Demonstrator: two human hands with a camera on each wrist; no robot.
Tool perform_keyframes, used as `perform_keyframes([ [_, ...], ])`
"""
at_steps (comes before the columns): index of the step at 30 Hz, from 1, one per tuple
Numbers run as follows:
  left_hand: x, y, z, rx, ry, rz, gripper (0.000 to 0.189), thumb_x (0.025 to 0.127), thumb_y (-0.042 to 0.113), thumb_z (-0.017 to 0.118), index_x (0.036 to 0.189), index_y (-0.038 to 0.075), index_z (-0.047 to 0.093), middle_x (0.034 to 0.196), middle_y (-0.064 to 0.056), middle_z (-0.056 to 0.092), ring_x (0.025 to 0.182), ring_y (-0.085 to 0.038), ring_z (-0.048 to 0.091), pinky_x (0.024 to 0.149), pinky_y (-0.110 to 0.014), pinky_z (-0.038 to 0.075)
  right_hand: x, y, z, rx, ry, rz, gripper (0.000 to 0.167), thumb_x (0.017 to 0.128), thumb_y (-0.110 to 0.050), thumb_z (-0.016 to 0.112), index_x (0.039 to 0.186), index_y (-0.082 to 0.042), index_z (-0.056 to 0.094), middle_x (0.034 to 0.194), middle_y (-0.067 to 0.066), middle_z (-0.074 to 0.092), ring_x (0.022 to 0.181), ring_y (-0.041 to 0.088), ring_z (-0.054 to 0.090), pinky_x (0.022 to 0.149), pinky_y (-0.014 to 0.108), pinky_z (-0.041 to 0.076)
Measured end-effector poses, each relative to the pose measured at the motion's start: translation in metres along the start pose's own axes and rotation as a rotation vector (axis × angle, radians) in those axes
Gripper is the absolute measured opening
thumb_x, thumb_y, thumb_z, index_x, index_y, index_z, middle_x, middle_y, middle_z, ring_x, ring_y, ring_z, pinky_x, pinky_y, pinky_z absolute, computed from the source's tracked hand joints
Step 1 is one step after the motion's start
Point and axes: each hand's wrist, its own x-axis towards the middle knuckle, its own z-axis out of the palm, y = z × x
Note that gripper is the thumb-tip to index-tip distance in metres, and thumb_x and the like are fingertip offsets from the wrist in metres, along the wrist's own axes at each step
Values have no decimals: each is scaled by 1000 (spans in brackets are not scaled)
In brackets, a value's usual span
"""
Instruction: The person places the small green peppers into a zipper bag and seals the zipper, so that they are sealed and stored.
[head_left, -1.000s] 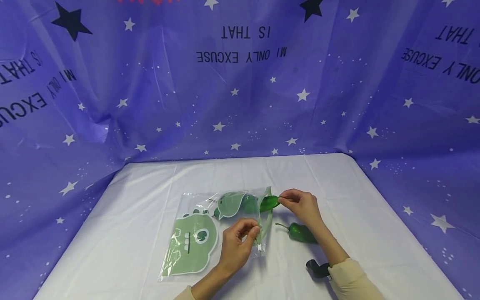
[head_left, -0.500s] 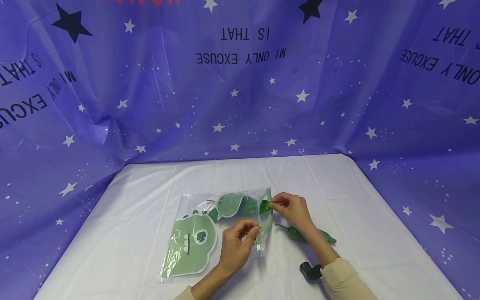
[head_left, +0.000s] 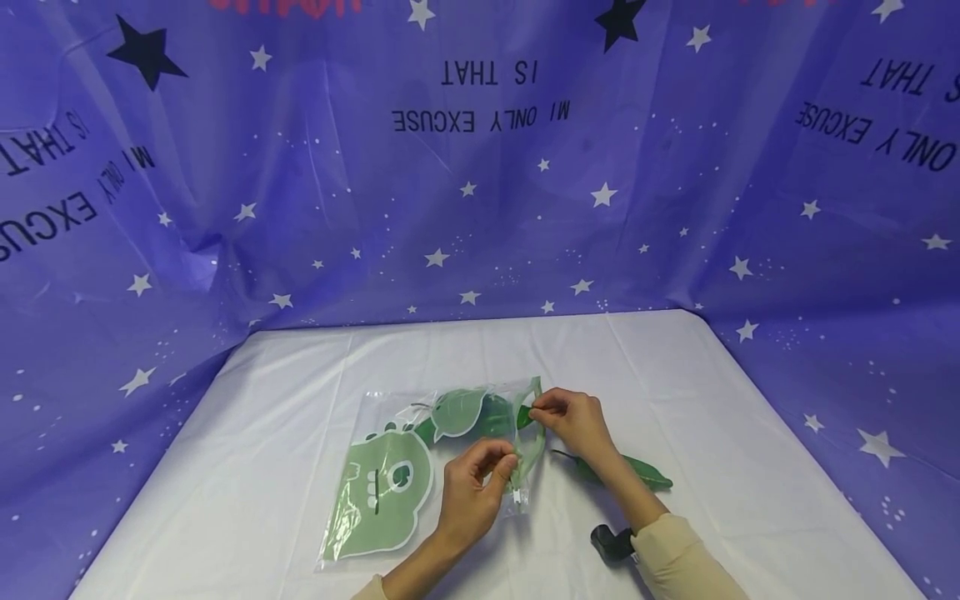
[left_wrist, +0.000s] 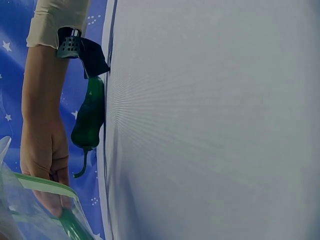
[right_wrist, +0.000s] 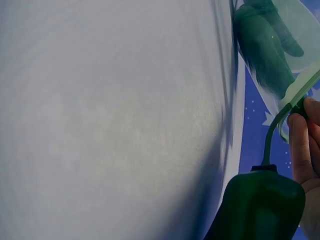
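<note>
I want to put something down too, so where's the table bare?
The table is bare behind the bag to the purple curtain, left of the bag, and right of the loose pepper. It's crowded around the bag's mouth, with left hand, right hand and loose pepper close together.

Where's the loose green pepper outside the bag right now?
In the head view, the loose green pepper lies on the white tablecloth, right of the clear bag, partly hidden by the right forearm.

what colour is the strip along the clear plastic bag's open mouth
Light green; the strip shows best in the left wrist view.
</note>
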Motion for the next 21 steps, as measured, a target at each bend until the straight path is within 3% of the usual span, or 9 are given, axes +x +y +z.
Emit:
perform_keyframes([
  [12, -1, 0, -2, 12, 16, 5, 14, 81, -17, 63, 89, -6, 60, 76, -15, 62, 63, -26, 61, 59, -30, 56, 0, 2, 6, -44, -71, 4, 8, 78, -14, 79, 85, -17, 75, 79, -9, 71, 72, 8, 66, 67, 29, 54],
  [21, -1, -1, -3, -1, 17, 5, 14, 81, -17, 63, 89, -6, 60, 76, -15, 62, 64, -26, 61, 61, -30, 56, 0, 1, 4, -25, -67, -14, 11, 77, -14, 79, 86, -15, 75, 81, -7, 71, 73, 9, 67, 66, 27, 54],
])
